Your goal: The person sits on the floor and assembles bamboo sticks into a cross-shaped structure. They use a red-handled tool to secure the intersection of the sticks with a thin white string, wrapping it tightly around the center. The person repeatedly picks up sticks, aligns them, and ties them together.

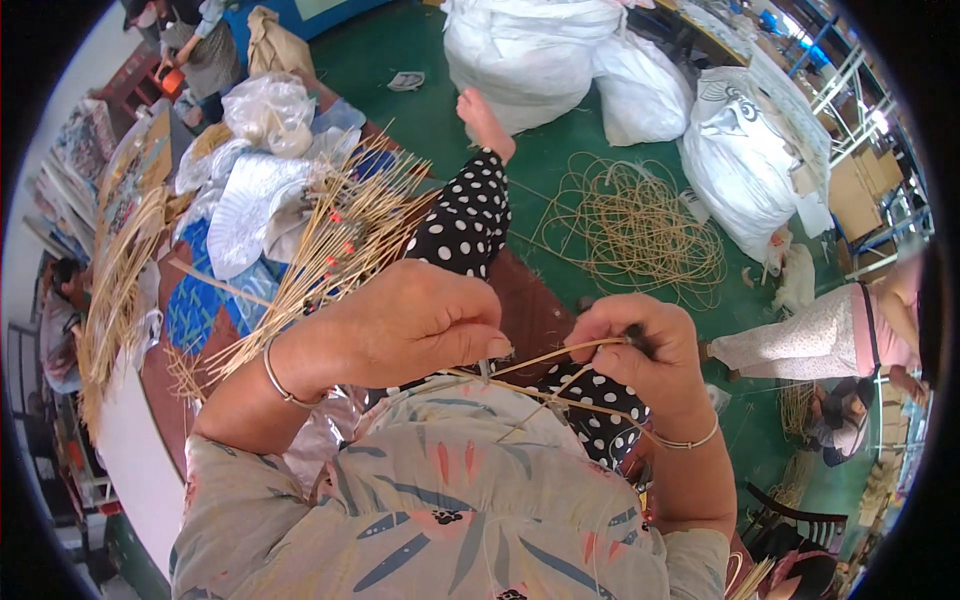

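Observation:
My left hand (425, 318) is closed in a pinch, its fingertips over the spot where thin tan cane strips (560, 353) come together. A small shiny bit (485, 369) shows just under the left thumb; its kind I cannot make out. My right hand (650, 350) is closed too, pinching the end of one strip between thumb and forefinger. Something small and dark (635, 333) shows among the right fingers, partly hidden. A second, lower strip (590, 406) crosses above my lap toward the right wrist, with a short piece crossing it.
A bundle of cane sticks (330, 250) lies to the left by plastic bags (265, 110). Coiled cane (640, 230) rests on the green floor (560, 165). Large white sacks (530, 60) stand ahead. A person in light trousers (790, 325) is at the right; others work farther off.

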Tool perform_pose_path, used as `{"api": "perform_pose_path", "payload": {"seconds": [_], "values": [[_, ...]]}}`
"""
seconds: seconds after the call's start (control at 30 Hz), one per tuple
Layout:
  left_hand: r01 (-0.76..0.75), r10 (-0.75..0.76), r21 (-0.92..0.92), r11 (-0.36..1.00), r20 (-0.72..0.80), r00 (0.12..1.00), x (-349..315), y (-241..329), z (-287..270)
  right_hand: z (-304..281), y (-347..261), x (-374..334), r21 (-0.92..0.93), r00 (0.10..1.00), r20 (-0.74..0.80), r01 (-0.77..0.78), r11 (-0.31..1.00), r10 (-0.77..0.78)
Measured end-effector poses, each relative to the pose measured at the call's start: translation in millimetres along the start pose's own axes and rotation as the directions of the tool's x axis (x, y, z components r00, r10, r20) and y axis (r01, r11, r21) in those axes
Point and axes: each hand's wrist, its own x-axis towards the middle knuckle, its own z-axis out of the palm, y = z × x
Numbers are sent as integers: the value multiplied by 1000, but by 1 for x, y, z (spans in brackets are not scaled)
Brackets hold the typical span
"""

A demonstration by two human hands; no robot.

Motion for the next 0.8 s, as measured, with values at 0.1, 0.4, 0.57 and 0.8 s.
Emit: {"api": "perform_pose_path", "payload": {"seconds": [0.1,0.4,0.57,0.8], "values": [[15,-20,-79,997,-70,997,-8,1,0,-1,0,-1,262,960,140,-271,926,241],[-68,63,-151,986,-32,997,-17,-10,1,23,1,7,174,804,468,-490,854,366],[-219,212,-27,975,-169,963,-20,-10,-1,26,-4,17,60,815,434,-452,890,385],[-234,306,200,951,-532,789,-43,7,-19,28,-1,24,56,864,363,-395,917,350]]}}
